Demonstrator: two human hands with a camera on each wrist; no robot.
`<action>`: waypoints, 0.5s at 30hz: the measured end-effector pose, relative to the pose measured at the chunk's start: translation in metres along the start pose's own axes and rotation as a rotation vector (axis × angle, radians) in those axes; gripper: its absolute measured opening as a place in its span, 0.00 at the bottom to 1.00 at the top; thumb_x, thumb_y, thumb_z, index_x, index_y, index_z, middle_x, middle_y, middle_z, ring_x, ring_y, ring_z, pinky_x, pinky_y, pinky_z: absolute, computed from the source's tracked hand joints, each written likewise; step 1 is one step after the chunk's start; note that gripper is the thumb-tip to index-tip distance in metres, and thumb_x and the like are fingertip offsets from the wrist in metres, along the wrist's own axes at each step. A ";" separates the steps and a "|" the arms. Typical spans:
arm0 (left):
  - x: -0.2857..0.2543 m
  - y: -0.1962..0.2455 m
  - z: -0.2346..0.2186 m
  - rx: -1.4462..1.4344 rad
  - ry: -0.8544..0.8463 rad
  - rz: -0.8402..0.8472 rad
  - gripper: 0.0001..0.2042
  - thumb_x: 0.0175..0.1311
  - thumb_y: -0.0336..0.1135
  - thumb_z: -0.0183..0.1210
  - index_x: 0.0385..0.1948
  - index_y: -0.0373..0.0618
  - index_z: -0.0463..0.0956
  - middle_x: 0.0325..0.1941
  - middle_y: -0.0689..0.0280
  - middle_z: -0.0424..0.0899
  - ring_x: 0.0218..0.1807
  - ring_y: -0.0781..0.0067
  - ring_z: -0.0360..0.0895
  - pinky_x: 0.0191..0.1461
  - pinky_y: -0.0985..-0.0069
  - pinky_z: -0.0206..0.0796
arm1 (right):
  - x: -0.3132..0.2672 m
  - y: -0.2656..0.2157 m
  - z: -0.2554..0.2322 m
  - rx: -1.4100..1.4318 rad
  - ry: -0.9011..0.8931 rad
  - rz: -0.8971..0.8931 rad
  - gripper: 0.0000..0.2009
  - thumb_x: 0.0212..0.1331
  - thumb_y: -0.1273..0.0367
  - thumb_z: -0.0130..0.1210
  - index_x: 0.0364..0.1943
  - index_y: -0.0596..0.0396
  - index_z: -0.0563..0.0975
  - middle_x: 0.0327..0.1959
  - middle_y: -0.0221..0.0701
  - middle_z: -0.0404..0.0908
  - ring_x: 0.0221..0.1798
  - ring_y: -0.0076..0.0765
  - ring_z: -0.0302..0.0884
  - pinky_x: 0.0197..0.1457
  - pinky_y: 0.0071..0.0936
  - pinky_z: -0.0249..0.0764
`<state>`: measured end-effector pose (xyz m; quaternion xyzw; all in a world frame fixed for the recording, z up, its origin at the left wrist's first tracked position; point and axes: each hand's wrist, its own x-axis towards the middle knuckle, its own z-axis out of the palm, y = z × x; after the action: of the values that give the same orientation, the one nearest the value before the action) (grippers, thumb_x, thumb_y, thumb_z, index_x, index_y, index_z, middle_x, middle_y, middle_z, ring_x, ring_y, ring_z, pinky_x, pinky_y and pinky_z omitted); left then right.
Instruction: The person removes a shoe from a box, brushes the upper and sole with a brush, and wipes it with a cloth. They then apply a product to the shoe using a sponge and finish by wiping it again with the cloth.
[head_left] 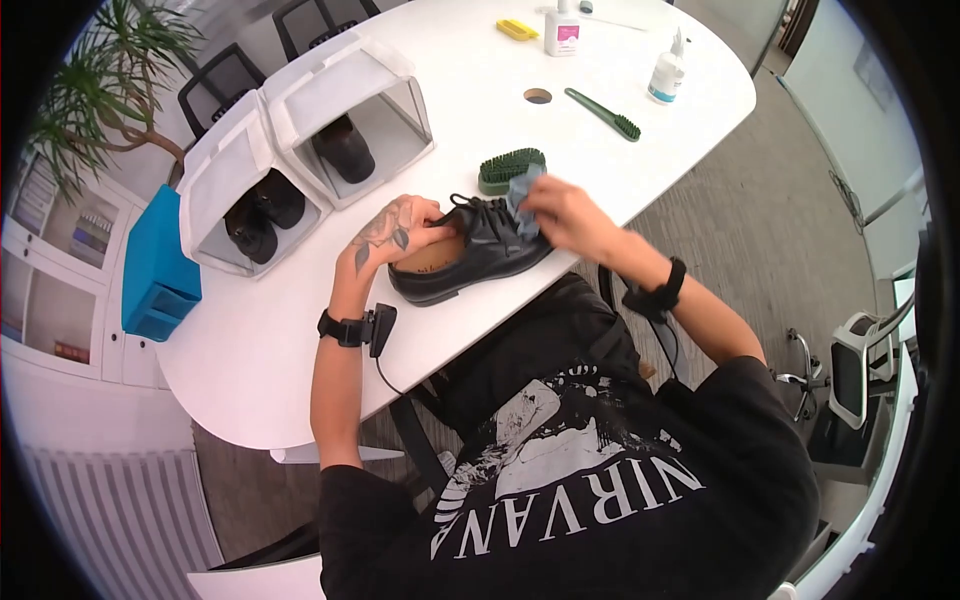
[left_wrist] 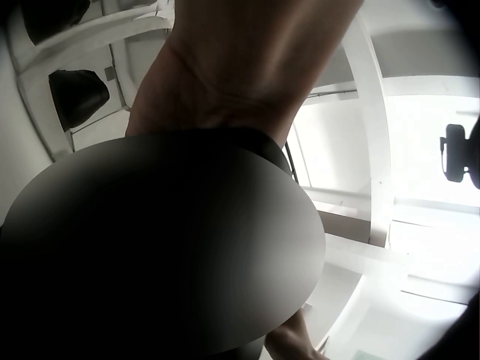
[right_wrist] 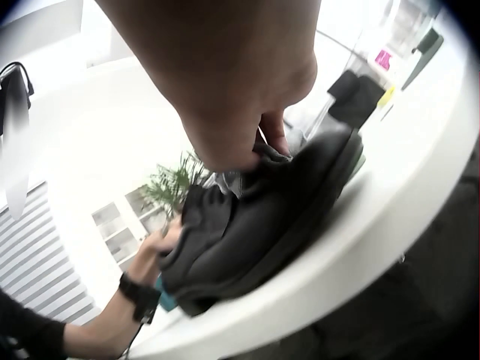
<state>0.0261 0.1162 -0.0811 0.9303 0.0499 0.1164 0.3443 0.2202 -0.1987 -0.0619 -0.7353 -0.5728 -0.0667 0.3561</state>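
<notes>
Black shoe (head_left: 470,255) lies at the table's (head_left: 260,340) near edge; left hand (head_left: 400,230) grips its heel, fingers curled over the collar, right hand (head_left: 560,210) pinches a cloth (head_left: 522,200) against its toe.

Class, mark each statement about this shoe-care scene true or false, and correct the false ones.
1. The left hand steadies the black shoe at its heel end. True.
2. The right hand holds a green brush against the shoe. False: it holds a grey cloth; the green brush lies on the table.
3. Both clear shoe boxes have dark shoes inside. True.
4. The long-handled brush is inside a box. False: it lies on the table, near the white bottle.
</notes>
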 end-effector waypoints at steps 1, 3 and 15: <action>0.000 0.001 0.001 0.000 0.000 0.002 0.16 0.60 0.41 0.68 0.32 0.35 0.77 0.23 0.58 0.70 0.27 0.67 0.66 0.33 0.64 0.62 | -0.004 -0.008 0.002 0.001 -0.031 -0.052 0.14 0.56 0.83 0.57 0.45 0.60 0.85 0.44 0.41 0.80 0.49 0.52 0.82 0.53 0.43 0.81; -0.002 0.002 0.001 -0.001 0.003 0.008 0.16 0.60 0.41 0.68 0.31 0.35 0.77 0.23 0.58 0.69 0.26 0.67 0.66 0.33 0.64 0.62 | -0.005 -0.001 -0.009 -0.007 -0.005 -0.012 0.14 0.56 0.83 0.57 0.45 0.61 0.85 0.43 0.42 0.80 0.48 0.53 0.82 0.52 0.43 0.81; 0.004 0.006 0.000 -0.002 -0.038 0.002 0.17 0.61 0.41 0.67 0.28 0.34 0.75 0.21 0.58 0.68 0.25 0.68 0.64 0.32 0.65 0.61 | -0.033 -0.008 -0.001 -0.150 0.084 -0.077 0.12 0.53 0.83 0.57 0.42 0.61 0.81 0.41 0.40 0.74 0.48 0.51 0.78 0.51 0.43 0.80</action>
<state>0.0301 0.1123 -0.0769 0.9321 0.0422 0.0990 0.3460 0.2021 -0.2246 -0.0743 -0.7339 -0.5785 -0.1540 0.3210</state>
